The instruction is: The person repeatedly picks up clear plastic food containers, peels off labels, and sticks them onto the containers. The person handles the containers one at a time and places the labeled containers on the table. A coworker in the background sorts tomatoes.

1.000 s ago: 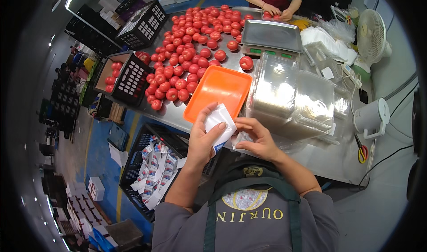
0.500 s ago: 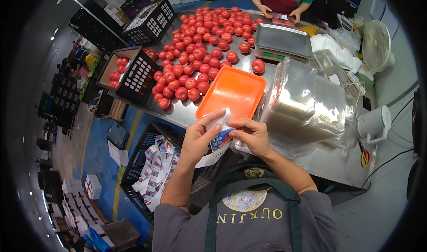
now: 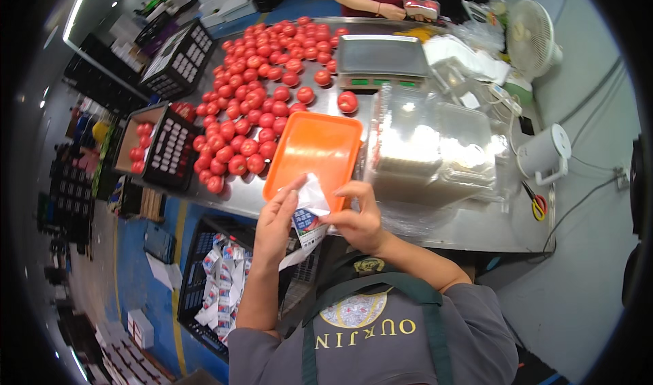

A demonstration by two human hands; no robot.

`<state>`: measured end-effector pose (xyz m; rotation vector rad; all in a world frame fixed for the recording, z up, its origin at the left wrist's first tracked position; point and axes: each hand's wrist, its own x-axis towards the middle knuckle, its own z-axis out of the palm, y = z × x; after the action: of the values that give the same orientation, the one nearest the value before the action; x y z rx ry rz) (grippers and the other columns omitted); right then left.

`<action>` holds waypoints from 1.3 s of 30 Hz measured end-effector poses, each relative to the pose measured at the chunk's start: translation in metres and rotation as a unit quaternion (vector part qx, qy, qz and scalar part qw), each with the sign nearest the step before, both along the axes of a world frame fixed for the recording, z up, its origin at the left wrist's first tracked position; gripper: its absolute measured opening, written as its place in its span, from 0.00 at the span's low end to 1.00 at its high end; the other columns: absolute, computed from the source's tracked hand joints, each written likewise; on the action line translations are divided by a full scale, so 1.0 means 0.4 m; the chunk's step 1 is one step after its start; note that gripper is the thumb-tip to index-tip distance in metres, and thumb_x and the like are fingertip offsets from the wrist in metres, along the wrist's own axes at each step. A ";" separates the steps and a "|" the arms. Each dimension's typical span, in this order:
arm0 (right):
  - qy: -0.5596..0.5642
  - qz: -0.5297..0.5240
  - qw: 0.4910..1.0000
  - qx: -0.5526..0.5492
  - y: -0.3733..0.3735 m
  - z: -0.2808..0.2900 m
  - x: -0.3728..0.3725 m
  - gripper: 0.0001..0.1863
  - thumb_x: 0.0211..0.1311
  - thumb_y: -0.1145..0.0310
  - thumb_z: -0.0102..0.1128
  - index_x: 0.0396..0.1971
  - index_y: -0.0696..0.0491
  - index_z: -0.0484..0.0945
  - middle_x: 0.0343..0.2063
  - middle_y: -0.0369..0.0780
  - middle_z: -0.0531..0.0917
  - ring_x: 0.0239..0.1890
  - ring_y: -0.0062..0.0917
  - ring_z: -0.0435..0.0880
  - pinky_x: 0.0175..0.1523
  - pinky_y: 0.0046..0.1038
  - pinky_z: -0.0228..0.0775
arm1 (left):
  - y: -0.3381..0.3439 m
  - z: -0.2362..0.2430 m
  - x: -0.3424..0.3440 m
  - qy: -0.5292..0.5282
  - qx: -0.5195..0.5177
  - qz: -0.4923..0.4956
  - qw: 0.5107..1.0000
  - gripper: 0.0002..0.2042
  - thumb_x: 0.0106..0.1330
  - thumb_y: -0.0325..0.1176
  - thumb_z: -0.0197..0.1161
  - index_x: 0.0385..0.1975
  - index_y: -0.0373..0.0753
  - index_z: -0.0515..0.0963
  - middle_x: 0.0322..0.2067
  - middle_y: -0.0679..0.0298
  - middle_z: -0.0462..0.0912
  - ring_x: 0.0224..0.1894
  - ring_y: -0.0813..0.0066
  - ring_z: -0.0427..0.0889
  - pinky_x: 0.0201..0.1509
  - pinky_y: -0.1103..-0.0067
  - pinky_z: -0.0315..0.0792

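Note:
A strip of printed labels (image 3: 310, 227) on white backing, blue and white, hangs in front of me at the table's near edge. My left hand (image 3: 273, 225) is closed on its left side, with the fingertips at the folded white upper end. At the strip's right edge is my right hand (image 3: 362, 220), thumb tip against the label and index finger bent above it; what lies between these fingers is partly hidden. Directly beyond both hands lies an orange tray (image 3: 316, 143) with nothing in it. Many loose tomatoes (image 3: 255, 99) cover the table to its left and behind.
Stacked clear plastic containers (image 3: 408, 137) stand right of the tray, with a scale (image 3: 381, 57) behind. Farther right are a white kettle (image 3: 546, 150), scissors (image 3: 537, 205) and a fan (image 3: 530, 38). A black crate (image 3: 197, 276) holds label strips at lower left. A co-worker's hand (image 3: 391, 11) is opposite.
The view has shifted, so the table's things sit farther left. My right index finger has lifted from the strip's upper part. The co-worker's package has moved.

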<state>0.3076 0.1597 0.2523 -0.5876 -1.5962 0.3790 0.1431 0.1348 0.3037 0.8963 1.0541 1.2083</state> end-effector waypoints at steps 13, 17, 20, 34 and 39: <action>0.178 -0.049 0.930 -0.319 0.074 0.147 0.510 0.02 0.56 0.80 0.55 0.29 0.60 0.75 0.27 0.39 0.80 0.30 0.20 0.79 0.38 0.21 0.72 | 0.032 -0.043 0.061 0.223 0.092 0.051 0.969 0.15 0.58 0.17 0.53 0.47 0.29 0.72 0.42 0.59 0.76 0.45 0.77 0.74 0.50 0.82 0.67; 0.225 0.034 0.870 -0.437 0.224 0.101 0.704 0.06 0.54 0.76 0.60 0.32 0.59 0.75 0.27 0.37 0.80 0.30 0.18 0.79 0.37 0.19 0.72 | 0.024 -0.047 0.117 0.382 0.159 0.017 0.910 0.09 0.59 0.20 0.56 0.38 0.31 0.78 0.34 0.61 0.79 0.37 0.77 0.78 0.43 0.83 0.70; 0.162 0.054 0.856 -0.488 0.266 0.078 0.727 0.07 0.52 0.74 0.63 0.31 0.58 0.77 0.27 0.35 0.80 0.29 0.16 0.78 0.36 0.18 0.72 | 0.011 -0.030 0.154 0.431 0.181 -0.005 0.884 0.13 0.56 0.21 0.57 0.42 0.34 0.76 0.37 0.55 0.78 0.39 0.68 0.78 0.44 0.79 0.71; -0.225 -0.131 0.920 -0.294 0.204 0.102 0.636 0.14 0.45 0.70 0.67 0.34 0.56 0.78 0.42 0.42 0.76 0.40 0.26 0.75 0.44 0.25 0.67 | -0.027 0.027 0.238 0.324 0.115 -0.046 0.938 0.11 0.59 0.21 0.56 0.41 0.32 0.78 0.36 0.53 0.80 0.39 0.74 0.79 0.44 0.83 0.69; -0.448 -0.354 0.820 -0.036 0.189 0.102 0.625 0.25 0.44 0.58 0.66 0.45 0.50 0.76 0.53 0.45 0.69 0.57 0.38 0.65 0.59 0.37 0.55 | -0.018 0.007 0.211 0.343 0.164 -0.111 0.918 0.15 0.60 0.21 0.54 0.48 0.31 0.73 0.43 0.57 0.77 0.41 0.77 0.76 0.46 0.84 0.68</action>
<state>0.5578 0.2352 0.2933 -1.5066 -2.0707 -0.4917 0.2275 0.1278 0.3065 1.7375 1.2627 0.8992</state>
